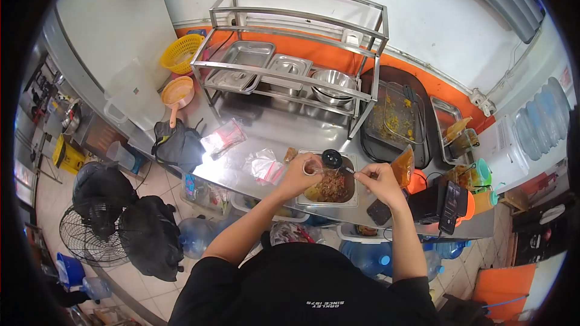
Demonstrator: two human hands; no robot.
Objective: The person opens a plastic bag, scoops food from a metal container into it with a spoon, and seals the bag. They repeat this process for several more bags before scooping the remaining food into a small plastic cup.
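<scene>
From here I see the small clear cup (312, 168) sitting within the left hand (296, 180), its mouth near the thumb side, over the left part of a metal pan (326, 204). The left hand's fingers are curled around the cup. Just beside it, the black ladle (331, 158) has its round bowl over the far side of the pan; its handle runs out toward the right hand (379, 184), where thumb and fingertips pinch the end. Below both lies chopped brown food (331, 188), filling much of the pan on the steel surface (272, 130).

The left forearm slants inward and away from the body; the right one rises more steeply, its hand bent in toward the pan's right edge. A dark phone (379, 212) lies near the right wrist, and a pink-and-white plastic bag (264, 168) lies left of the left hand.
</scene>
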